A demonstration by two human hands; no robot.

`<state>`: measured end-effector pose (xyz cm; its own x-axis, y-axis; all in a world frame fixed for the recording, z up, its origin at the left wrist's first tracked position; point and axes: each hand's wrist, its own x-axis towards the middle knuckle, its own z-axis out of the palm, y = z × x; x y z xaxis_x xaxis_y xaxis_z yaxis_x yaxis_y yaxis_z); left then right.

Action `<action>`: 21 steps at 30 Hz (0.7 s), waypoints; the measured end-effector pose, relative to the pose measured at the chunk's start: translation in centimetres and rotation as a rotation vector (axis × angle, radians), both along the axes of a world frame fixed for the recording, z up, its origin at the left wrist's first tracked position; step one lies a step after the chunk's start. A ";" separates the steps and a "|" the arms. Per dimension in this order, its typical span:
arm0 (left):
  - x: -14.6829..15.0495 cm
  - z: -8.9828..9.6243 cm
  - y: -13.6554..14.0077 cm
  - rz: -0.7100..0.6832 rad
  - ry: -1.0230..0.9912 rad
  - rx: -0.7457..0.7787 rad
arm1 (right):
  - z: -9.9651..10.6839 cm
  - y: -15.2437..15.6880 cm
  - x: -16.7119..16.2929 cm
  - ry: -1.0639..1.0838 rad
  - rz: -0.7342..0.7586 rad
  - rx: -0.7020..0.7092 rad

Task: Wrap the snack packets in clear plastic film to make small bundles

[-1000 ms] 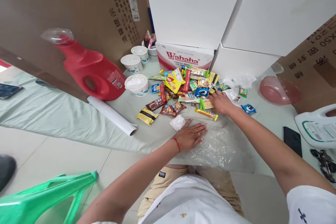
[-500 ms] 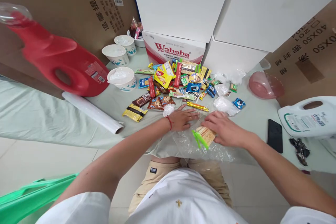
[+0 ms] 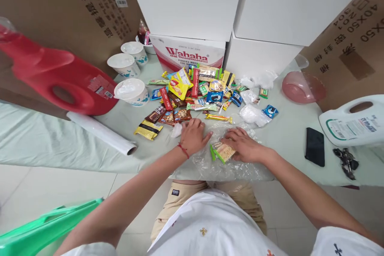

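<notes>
My right hand (image 3: 247, 145) grips the right side of a green-edged cracker packet (image 3: 223, 151), which lies on a sheet of clear plastic film (image 3: 231, 172) at the table's front edge. To the left, my left hand (image 3: 195, 138) rests on the film's edge with its thumb spread away from the fingers; it holds nothing that I can see. Just beyond the hands lies a yellow snack stick (image 3: 219, 118). A small wad of clear plastic (image 3: 177, 130) is beside my left fingers. Further back spreads a pile of wrapped snacks (image 3: 207, 96), with a yellow-and-black packet (image 3: 148, 129) at its left end.
Paper bowls (image 3: 132, 92) and a red jug (image 3: 69, 80) stand left, behind a film roll (image 3: 102, 134). White boxes (image 3: 192, 4) rise at the back. At right are a pink bowl (image 3: 301, 88), plastic-wrapped wads (image 3: 253, 115), a phone (image 3: 315, 147), keys (image 3: 346, 163) and a white jug (image 3: 354, 122).
My left hand has drawn back leftward, its thumb now apart. The right hand has shifted slightly left with the cracker packet, which now lies flatter on the film. The camera view has turned somewhat.
</notes>
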<state>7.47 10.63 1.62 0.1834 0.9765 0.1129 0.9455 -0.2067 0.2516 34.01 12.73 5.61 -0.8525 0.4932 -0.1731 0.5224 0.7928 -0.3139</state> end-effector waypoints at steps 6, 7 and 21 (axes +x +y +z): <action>0.5 1.2 -1.6 -0.009 -0.007 -0.073 | 1.0 4.8 -1.5 0.190 -0.101 0.117; 0.7 1.5 -1.9 -0.020 -0.017 -0.077 | 1.1 5.6 -2.1 0.169 -0.083 0.148; 2.5 -1.3 -9.2 -0.615 0.106 0.040 | -1.4 -0.9 3.6 -0.027 0.114 0.320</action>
